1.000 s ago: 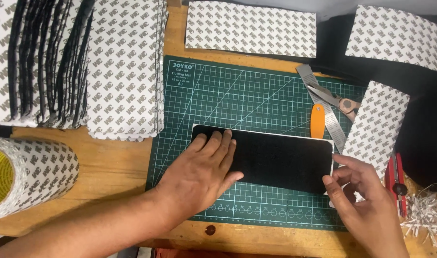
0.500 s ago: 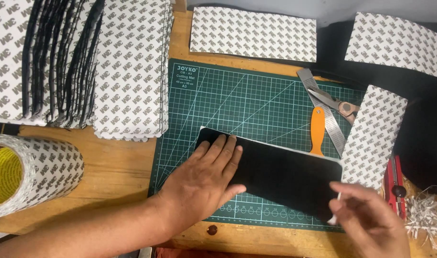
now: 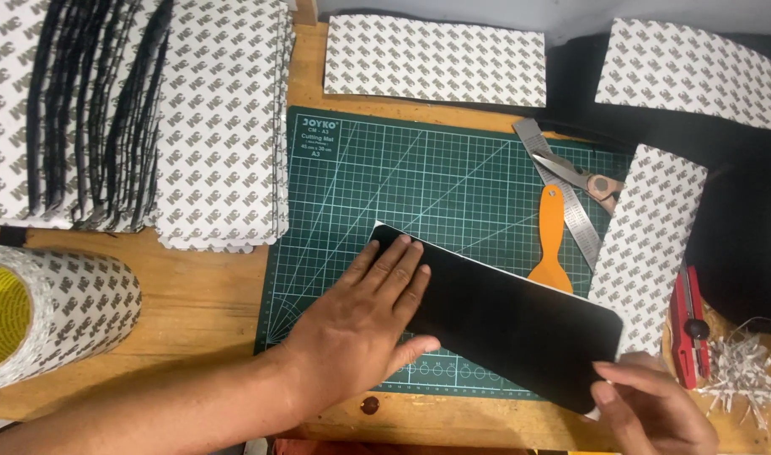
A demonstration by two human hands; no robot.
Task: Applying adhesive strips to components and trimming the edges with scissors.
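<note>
Partly hidden: right hand (image 3: 655, 413), cut off by the lower frame edge, fingers (image 3: 629, 392) pinched together on the lower right corner of the flat black rounded-corner rectangular sheet (image 3: 520, 324); thumb out of sight beneath. Left hand (image 3: 364, 324) pressed flat on the sheet's left half, fingers spread apart, palm down, gripping nothing, forearm running off the lower left. Black sheet lying tilted across the lower part of the green gridded cutting mat (image 3: 402, 185), white edge showing along its upper side, lower right corner past the mat's edge. Underneath the sheet, blade of the orange-handled plastic scraper (image 3: 551, 236) partly covered. Beside the scraper, a steel ruler (image 3: 562, 194) and grey scissors (image 3: 583, 177), overlapping, exact stacking hard to make out. Small white printed label in the mat's upper left corner. White rectangular liner pieces with a repeating grey printed pattern: one above the mat (image 3: 436, 59), one at upper right (image 3: 697, 72), cut off by the frame, one narrow strip (image 3: 650, 227) tilted at the mat's right edge. Large stack of the same patterned sheets with black edges (image 3: 133, 109) at upper left, cropped. Big roll of patterned tape with yellow core (image 3: 48, 316) at left, half out of frame. Red utility knife (image 3: 688, 324) and white paper shreds (image 3: 743, 371) on the wooden counter (image 3: 200, 295) at right.
</note>
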